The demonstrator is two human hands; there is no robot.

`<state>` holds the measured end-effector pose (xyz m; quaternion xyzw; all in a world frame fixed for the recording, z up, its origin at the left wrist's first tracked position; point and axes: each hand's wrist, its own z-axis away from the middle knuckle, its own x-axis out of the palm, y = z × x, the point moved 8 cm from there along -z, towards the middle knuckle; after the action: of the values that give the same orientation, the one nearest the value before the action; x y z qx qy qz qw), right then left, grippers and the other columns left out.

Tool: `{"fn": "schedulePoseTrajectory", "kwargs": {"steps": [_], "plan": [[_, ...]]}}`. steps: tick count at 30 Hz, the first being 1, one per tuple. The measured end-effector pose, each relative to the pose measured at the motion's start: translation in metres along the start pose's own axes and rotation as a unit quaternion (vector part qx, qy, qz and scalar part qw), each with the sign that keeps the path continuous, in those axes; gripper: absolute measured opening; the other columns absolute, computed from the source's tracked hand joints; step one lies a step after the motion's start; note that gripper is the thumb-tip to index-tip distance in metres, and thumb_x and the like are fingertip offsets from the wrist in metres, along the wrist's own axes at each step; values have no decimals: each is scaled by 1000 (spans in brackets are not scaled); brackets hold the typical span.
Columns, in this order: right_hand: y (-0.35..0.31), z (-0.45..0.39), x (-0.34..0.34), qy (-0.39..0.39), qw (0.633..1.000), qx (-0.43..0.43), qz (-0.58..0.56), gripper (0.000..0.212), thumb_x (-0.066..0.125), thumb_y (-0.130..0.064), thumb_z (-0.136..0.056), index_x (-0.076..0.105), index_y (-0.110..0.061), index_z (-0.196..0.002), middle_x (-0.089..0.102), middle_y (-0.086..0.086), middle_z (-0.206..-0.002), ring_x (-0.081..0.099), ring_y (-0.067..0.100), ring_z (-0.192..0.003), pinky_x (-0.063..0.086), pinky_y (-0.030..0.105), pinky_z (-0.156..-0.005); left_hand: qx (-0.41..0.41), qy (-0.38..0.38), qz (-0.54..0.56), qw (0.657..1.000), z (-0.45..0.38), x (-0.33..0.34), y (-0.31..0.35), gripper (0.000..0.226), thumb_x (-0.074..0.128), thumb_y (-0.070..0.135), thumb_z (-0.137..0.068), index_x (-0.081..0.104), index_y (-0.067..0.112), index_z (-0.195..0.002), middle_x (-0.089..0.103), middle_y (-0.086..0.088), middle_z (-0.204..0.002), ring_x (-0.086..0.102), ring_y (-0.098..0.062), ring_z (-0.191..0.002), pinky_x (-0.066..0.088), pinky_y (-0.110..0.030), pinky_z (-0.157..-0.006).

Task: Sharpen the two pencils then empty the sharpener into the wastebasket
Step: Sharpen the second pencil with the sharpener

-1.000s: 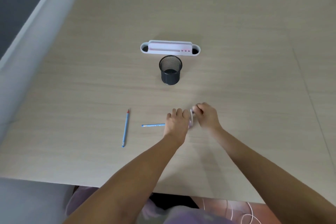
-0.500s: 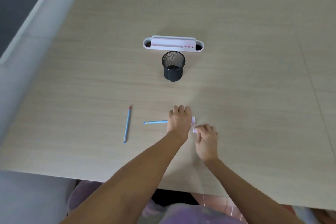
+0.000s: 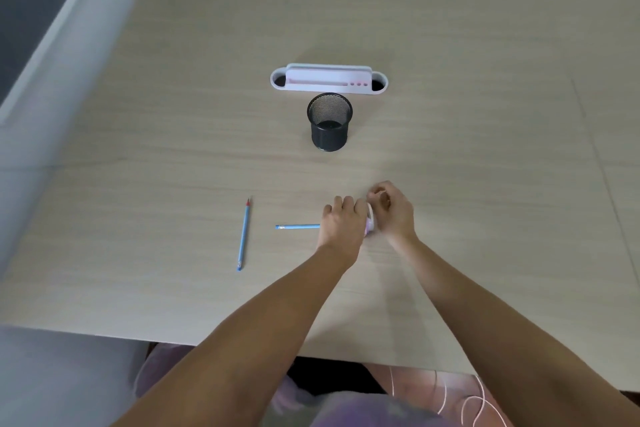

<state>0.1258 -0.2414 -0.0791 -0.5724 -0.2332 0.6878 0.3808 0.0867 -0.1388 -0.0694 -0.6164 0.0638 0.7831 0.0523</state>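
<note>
A small pink-and-white sharpener (image 3: 370, 225) sits on the table between my two hands, mostly hidden by them. My left hand (image 3: 343, 222) is closed over it from the left. A blue pencil (image 3: 298, 227) lies flat and runs under that hand toward the sharpener; its far end is hidden. My right hand (image 3: 394, 211) pinches a small part at the sharpener's upper right side. A second blue pencil (image 3: 244, 234) with a red tip lies loose further left. The black mesh wastebasket (image 3: 329, 126) stands upright beyond my hands.
A white desk organiser (image 3: 329, 79) stands just behind the wastebasket. The wooden table (image 3: 485, 149) stretches wide on all sides, with its near edge close to my lap. A thin white cable (image 3: 460, 402) hangs below the table edge at the right.
My right hand has swung from below the sharpener's right side up to its far side, after being up there one second ago. My left hand and both pencils stayed in place.
</note>
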Motion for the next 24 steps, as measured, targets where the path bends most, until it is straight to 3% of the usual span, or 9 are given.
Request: {"fn": "schedulePoseTrajectory", "kwargs": {"steps": [2,5,8,11,15,17,20,22,24], "plan": [[10,2,5,13,999,9,32,14,53,-15,-84,62,-15,-73,64,7,-75,59,27,-76,45,40,-70,-4,-3,-2,1000,0,0,0,55,82,24,-68,47,13,-109,57,-5,-102,52,-23,-94,42,-30,-72],[24,23,15,22,991,9,132,12,55,-7,-78,60,-12,-69,59,8,-77,53,33,-80,35,37,-64,-12,-6,1,1000,2,-1,0,54,81,23,-68,46,13,-107,57,-5,-101,52,-23,-93,40,-29,-71],[38,60,21,35,983,-10,179,15,51,6,-78,60,-5,-77,61,13,-83,51,34,-81,38,40,-68,-15,-6,-1,1000,2,-1,0,52,80,20,-68,44,12,-106,56,-5,-100,51,-23,-92,36,-28,-68],[40,91,15,34,994,-48,94,19,47,10,-87,61,-2,-81,62,13,-80,52,32,-74,43,40,-69,-8,-6,-13,1000,2,-2,1,53,79,15,-67,43,11,-105,55,-5,-99,51,-23,-91,35,-28,-67],[24,97,0,-14,999,-51,-5,27,44,-12,-97,44,-12,-70,42,-5,-57,39,11,-53,32,20,-53,13,6,-10,1000,5,-4,3,47,71,4,-67,43,10,-104,55,-7,-99,50,-25,-91,40,-29,-69],[12,84,-9,-12,998,-54,-26,29,45,-15,-97,46,-10,-68,45,-4,-55,37,8,-50,31,15,-49,24,14,6,1000,4,-4,4,41,70,13,-75,43,9,-105,55,-9,-102,50,-27,-94,41,-32,-73],[0,45,-14,7,998,-19,-57,38,47,-15,-95,40,-16,-57,42,-2,-51,35,6,-47,29,16,-48,21,13,9,1000,2,-4,2,45,72,19,-77,43,9,-109,54,-8,-105,50,-27,-97,41,-32,-73],[1,23,-11,1,998,21,-53,42,50,-23,-93,37,-21,-53,40,-5,-50,36,6,-48,34,25,-54,21,12,8,1000,1,-3,2,48,74,16,-74,43,10,-110,55,-8,-104,50,-26,-95,40,-31,-71],[11,12,-8,14,997,50,-52,30,55,-30,-90,51,-24,-62,52,-4,-56,48,10,-55,41,35,-66,18,9,8,1000,2,-2,2,49,76,17,-72,45,11,-109,56,-7,-102,51,-25,-93,40,-31,-70]]}}
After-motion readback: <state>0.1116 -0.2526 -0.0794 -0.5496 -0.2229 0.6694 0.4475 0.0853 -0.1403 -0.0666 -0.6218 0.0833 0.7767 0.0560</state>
